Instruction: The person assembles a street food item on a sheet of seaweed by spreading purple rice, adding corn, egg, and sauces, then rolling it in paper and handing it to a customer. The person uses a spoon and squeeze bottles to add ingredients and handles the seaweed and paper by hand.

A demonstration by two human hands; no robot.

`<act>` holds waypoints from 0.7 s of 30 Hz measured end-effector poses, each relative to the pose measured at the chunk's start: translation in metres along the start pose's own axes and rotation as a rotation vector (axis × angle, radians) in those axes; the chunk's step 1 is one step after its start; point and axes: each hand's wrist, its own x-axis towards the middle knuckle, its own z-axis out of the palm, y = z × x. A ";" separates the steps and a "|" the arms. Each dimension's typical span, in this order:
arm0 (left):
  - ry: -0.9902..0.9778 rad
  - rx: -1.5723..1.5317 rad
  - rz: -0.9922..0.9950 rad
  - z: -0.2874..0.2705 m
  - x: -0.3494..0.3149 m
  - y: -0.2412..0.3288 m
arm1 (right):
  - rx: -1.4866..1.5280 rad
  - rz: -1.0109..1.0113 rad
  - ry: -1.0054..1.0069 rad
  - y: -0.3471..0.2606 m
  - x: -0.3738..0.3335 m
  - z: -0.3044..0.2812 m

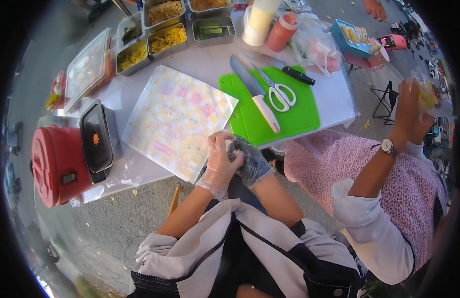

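Note:
My left hand (220, 158), in a clear plastic glove, is closed against my right hand (254, 164) at the table's front edge. The right hand wears a dark, see-through glove, and its fingers curl in under the left. Whatever lies between them is mostly hidden; a small pale bit shows, too small to name. Just beyond the left hand lies a sheet of printed paper (175, 116) with pastel pictures. A green cutting board (297, 116) is ahead of the right hand, bearing a white-handled knife (255, 87), scissors (279, 94) and a black-handled knife (297, 74).
Metal trays of yellow food (168, 41) and cut green pieces (213, 32) stand at the back. A red lidded pot (59, 164) and dark-lidded box (98, 139) are left. Sauce bottles (282, 32) stand behind the board. A co-worker's arm (371, 171) is close on the right.

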 end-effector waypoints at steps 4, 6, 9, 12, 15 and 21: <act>-0.070 0.115 -0.012 -0.066 0.021 -0.016 | -0.275 -0.181 0.060 -0.019 -0.002 0.015; 0.116 0.478 0.097 -0.107 0.035 -0.060 | -0.244 -0.277 0.083 -0.017 0.012 0.027; -0.012 0.809 -0.257 -0.161 0.043 -0.100 | -0.617 -0.491 -0.078 0.003 0.056 0.056; -0.303 1.021 -0.472 -0.177 0.049 -0.123 | -1.693 -1.267 -0.228 0.036 0.103 0.103; -0.287 1.004 -0.456 -0.176 0.046 -0.118 | -2.087 -1.206 -0.368 0.051 0.138 0.135; -0.235 0.875 -0.398 -0.168 0.057 -0.105 | -1.945 -1.055 -0.348 0.050 0.165 0.122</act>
